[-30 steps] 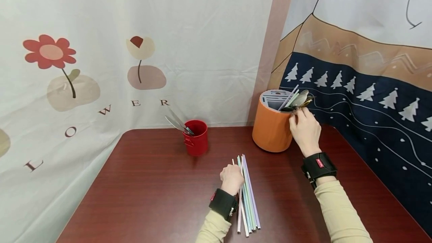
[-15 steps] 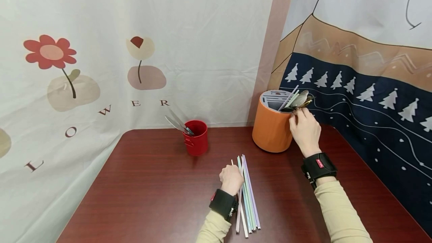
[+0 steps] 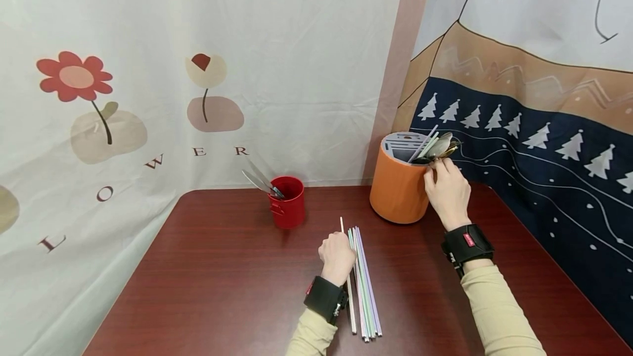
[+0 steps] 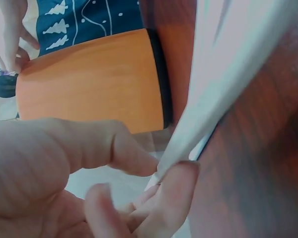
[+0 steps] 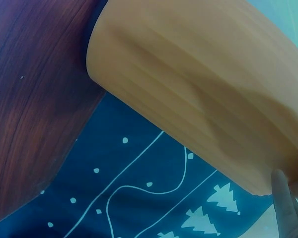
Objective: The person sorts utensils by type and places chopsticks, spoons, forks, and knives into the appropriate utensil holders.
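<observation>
My left hand (image 3: 337, 257) pinches a pale straw (image 3: 351, 306) between thumb and forefinger, low over the table. In the left wrist view, the pinched straw (image 4: 208, 104) runs up past the fingertips. Beside it, several pastel straws (image 3: 368, 295) in green, pink and purple lie in a loose bundle. At the right, my right hand (image 3: 449, 194) grips the top rim of an orange utensil holder (image 3: 395, 191), its fingers partly hidden behind the rim. Out of the holder's slotted grey top stick metal spoons (image 3: 442, 146) and a few straws (image 3: 425, 142).
A small red bucket (image 3: 289, 210) at the back of the brown table (image 3: 237, 284) holds silver utensils (image 3: 262, 180) leaning left. Printed cloths hang close behind the table (image 3: 296, 70) and along its right side (image 3: 559, 180).
My left hand has shifted slightly forward and left, drawing the pale straw forward and apart from the bundle. My right hand and the orange holder have stayed put.
</observation>
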A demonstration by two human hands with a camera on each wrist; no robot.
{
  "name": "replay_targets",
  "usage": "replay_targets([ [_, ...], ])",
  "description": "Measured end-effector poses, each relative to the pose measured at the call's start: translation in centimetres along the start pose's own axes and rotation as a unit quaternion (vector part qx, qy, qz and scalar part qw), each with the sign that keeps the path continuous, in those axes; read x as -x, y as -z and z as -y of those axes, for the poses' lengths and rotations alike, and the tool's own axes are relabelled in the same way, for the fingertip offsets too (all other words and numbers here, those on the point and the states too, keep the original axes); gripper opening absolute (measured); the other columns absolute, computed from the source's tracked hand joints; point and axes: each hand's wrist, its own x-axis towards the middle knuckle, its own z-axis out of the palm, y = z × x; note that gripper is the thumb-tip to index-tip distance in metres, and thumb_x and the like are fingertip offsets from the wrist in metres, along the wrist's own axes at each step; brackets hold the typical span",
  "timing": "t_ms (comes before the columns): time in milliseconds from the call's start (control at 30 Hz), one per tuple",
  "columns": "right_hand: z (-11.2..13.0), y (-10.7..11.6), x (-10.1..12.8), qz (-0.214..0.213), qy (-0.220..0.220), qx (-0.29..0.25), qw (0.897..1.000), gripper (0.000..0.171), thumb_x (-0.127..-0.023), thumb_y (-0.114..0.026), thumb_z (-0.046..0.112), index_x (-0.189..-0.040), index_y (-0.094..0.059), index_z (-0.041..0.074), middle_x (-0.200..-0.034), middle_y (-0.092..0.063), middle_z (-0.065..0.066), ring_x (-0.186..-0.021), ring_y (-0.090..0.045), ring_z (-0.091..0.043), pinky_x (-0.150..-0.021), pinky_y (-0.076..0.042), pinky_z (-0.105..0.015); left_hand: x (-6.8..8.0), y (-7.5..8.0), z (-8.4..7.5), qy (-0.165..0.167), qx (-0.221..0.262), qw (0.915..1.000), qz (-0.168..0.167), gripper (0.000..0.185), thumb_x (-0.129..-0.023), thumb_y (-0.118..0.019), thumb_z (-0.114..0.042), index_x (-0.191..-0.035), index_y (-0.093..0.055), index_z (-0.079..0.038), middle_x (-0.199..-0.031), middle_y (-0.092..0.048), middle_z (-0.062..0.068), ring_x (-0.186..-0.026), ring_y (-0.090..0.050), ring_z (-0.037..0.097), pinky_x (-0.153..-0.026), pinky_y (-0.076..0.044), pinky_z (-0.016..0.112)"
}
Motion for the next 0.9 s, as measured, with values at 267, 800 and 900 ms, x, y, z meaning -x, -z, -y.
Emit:
replay_targets([
  [267, 0.0, 0.0, 0.1, 0.001, -0.002, 0.0, 1.0, 0.023, -0.094, -0.05, 0.017, -0.095, -0.064, -0.001, -0.097, -0.061, -0.017, -0.074, -0.056, -0.041, -0.061, -0.045, -0.055, -0.2, 1.3, 0.0, -0.006, 0.019, 0.9993, -0.031, 0.016, -0.078, -0.068, -0.013, -0.07, -0.062, 0.0, -0.063, -0.064, 0.015, -0.056, -0.062, 0.031, -0.043, -0.045, 0.038],
  [800, 0.0, 0.0, 0.1, -0.01, 0.004, -0.005, 1.0, 0.022, -0.094, -0.051, 0.017, -0.095, -0.064, 0.0, -0.097, -0.062, -0.016, -0.073, -0.056, -0.041, -0.06, -0.045, -0.056, 0.0, 4.4, -0.9, -0.044, 0.094, 0.9877, -0.117, 0.012, -0.084, -0.062, -0.013, -0.077, -0.058, -0.005, -0.062, -0.06, 0.008, -0.048, -0.055, 0.022, -0.041, -0.04, 0.026],
  [900, 0.0, 0.0, 0.1, -0.009, 0.004, -0.005, 1.0, 0.022, -0.094, -0.051, 0.017, -0.095, -0.064, 0.0, -0.096, -0.061, -0.016, -0.073, -0.055, -0.041, -0.059, -0.045, -0.056, 0.1, 4.8, -1.0, -0.047, 0.112, 0.9853, -0.12, 0.01, -0.086, -0.062, -0.014, -0.082, -0.059, -0.006, -0.068, -0.063, 0.006, -0.051, -0.057, 0.021, -0.044, -0.041, 0.025],
])
